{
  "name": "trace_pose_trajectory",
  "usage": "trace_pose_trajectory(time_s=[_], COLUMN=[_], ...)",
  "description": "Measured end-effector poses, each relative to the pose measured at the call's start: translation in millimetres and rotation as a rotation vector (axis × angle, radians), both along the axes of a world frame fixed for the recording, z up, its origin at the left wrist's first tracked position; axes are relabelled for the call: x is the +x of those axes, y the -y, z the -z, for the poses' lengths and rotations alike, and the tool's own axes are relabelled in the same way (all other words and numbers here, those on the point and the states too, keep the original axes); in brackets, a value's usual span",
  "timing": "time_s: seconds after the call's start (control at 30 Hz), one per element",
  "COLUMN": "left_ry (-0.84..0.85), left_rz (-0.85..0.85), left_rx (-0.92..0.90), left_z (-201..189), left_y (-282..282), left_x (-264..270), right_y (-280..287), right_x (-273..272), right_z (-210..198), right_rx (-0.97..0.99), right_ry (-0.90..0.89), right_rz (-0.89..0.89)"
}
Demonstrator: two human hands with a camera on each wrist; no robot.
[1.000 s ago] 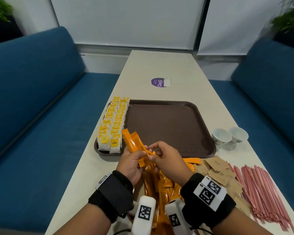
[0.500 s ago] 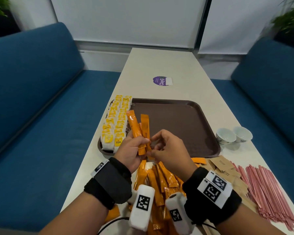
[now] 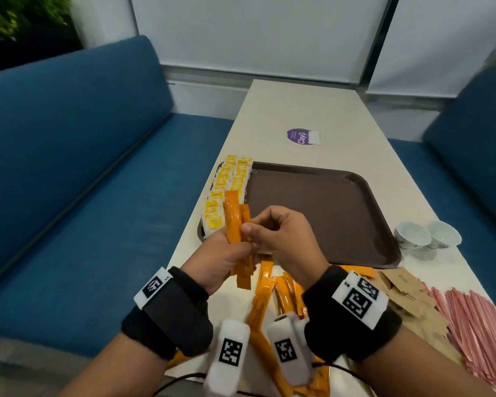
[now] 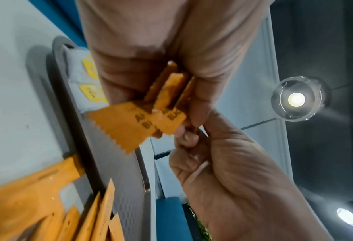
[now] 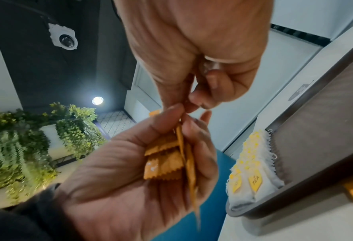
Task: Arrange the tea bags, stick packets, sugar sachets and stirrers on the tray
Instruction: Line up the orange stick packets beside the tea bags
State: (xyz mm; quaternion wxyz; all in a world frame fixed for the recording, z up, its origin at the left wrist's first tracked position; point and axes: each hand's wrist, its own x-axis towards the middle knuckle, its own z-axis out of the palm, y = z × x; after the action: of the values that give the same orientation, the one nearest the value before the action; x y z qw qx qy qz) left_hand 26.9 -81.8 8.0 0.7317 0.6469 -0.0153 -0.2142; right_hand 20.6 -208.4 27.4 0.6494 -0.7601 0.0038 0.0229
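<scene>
My hands bunch glossy orange stick packets [image 3: 235, 224].
Left hand [image 3: 221, 259] clasps the flat, zigzag-edged bundle; right hand [image 3: 284, 239] pinches its top, near the brown tray [image 3: 384, 224].

One brown tray [image 3: 341, 213], two white cups [image 3: 411, 234], two rows of tea bags [image 3: 232, 179]; loose packets and stirrers [image 3: 476, 333] uncountable.

My bench [image 3: 312, 110] carries: tray [image 3: 327, 213] centre frame, loose stick packets [image 3: 272, 296] below it, sugar sachets [image 3: 407, 293] and stirrers [image 3: 476, 333] lower right, two cups [image 3: 425, 234] right.
</scene>
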Motion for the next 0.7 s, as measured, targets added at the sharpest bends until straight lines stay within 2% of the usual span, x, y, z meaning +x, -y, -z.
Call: trace_pose_trajectory(time_s=[0.1,0.13,0.17,0.27,0.33,0.5,0.63,0.7], left_ry=[-0.057,-0.074,-0.088,-0.117,-0.138,-0.157,-0.147,-0.147], left_rz=[-0.182,-0.242,-0.29,-0.395,-0.439,-0.495,-0.509,-0.506], left_rx=[-0.016,-0.028,-0.033,-0.021,-0.013,0.011,0.043,0.04], left_z=[5,7,10,17,22,29,30,29], left_y=[-23,-32,-41,-66,-79,-91,-93,-93], left_x=[0,0,0,-1,-3,-10,-14,-14], right_y=[-12,-17,-20,-37,-53,-86,-85,-75], right_x=[-3,-6,-10,-22,-30,-40,-37,-34], right_z=[9,11,14,25,32,41,40,36], right_rx=[-0.227,-0.33,-0.449,-0.903,-1.095,-1.292,-1.343,-1.351], right_ry=[0.076,0.078,0.067,0.09,0.149,0.163,0.094,0.07], right_rz=[0.039,-0.007,-0.101,-0.545,-0.742,-0.908,-0.901,-0.842])
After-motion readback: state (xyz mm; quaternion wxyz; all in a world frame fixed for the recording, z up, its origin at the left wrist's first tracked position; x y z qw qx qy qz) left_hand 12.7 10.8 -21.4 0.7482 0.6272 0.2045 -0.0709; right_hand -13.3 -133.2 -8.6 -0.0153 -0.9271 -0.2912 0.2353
